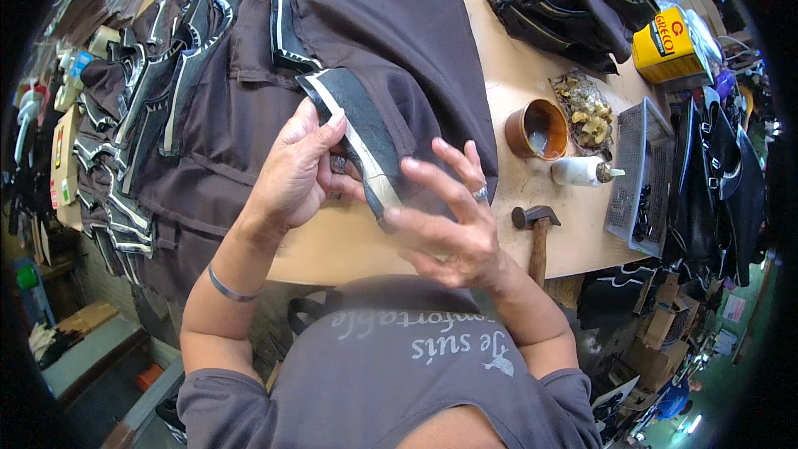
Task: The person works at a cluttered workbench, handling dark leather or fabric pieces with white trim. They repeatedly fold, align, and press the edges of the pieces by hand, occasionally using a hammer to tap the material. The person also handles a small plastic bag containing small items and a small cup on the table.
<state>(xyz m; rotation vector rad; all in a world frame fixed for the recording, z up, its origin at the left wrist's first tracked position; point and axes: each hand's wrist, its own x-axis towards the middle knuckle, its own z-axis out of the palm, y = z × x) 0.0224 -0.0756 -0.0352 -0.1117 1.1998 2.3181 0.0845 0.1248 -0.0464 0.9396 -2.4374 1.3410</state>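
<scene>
My left hand (303, 162) pinches the edge of a black leather piece (366, 120), thumb on top and fingers beneath. A pale strip runs along that edge, and dark brown cloth (399, 33) extends from the piece across the table. At the piece's lower end is my right hand (453, 220), its fingers spread and slightly blurred. One fingertip is at or close to the strip's end; whether it touches, I cannot tell. Beyond my hands, another black edge with a pale strip (283, 29) lies on the cloth.
Several similar strip-edged pieces (174, 75) overlap at the left. On the right are a hammer (536, 229), a brown pot (519, 131), a white bottle (582, 171), a glue-crusted lump (586, 108), a grey basket (636, 175) and a yellow can (669, 46). Dark bags (565, 0) are piled behind.
</scene>
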